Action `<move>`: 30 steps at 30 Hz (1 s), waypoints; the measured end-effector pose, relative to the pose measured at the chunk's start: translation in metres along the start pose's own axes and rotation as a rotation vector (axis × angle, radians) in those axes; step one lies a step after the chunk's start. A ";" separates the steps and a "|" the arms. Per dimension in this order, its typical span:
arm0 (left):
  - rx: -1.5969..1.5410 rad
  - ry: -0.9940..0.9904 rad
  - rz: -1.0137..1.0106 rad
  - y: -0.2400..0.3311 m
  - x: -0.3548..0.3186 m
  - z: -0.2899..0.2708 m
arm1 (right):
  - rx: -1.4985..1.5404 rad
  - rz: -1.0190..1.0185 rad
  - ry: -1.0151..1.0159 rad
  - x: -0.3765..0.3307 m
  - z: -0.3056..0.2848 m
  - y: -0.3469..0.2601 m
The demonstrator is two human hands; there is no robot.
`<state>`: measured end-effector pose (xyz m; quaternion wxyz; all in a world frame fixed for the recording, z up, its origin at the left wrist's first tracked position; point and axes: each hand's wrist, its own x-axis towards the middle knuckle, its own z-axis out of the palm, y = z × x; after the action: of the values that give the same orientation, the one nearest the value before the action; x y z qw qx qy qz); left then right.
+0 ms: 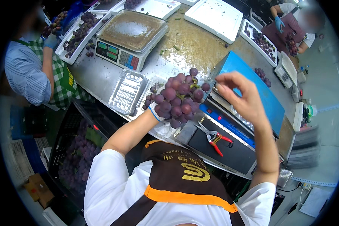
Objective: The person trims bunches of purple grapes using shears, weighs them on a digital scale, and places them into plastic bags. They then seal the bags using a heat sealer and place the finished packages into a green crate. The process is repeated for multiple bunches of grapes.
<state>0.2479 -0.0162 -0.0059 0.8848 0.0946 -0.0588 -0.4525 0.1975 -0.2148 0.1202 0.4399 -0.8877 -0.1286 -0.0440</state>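
My left hand [155, 112], in a white glove, holds up a big bunch of purple grapes [179, 97] over the steel table. The bunch hides most of that hand. My right hand [240, 93] is bare and raised just right of the bunch, fingers spread and curled, holding nothing. Below the bunch lies a clear plastic tray [159, 130] with a few grapes in it. An empty clear tray [127, 91] sits to its left. Red-handled shears [214, 137] rest on the black plate of a machine under my right arm.
A digital scale [130, 35] stands at the back of the steel table [184, 45]. White trays of grapes [77, 35] lie beyond it. A black crate of grapes [77, 154] is at my lower left. A person in a checked apron [37, 71] works left; another person [290, 28] far right.
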 end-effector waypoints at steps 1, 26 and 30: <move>0.003 -0.041 0.020 0.008 0.000 0.002 | 0.068 0.039 0.057 -0.009 0.009 0.011; 1.042 0.267 0.099 0.059 0.009 0.006 | 0.851 0.462 0.292 -0.020 0.066 0.043; 1.397 0.240 0.110 0.084 0.013 0.013 | 0.925 0.574 0.170 -0.025 0.072 0.038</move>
<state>0.3194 0.0196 0.0251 0.6393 0.6857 -0.2420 -0.2500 0.1808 -0.1850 0.0424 0.7872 -0.5947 0.1486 0.0675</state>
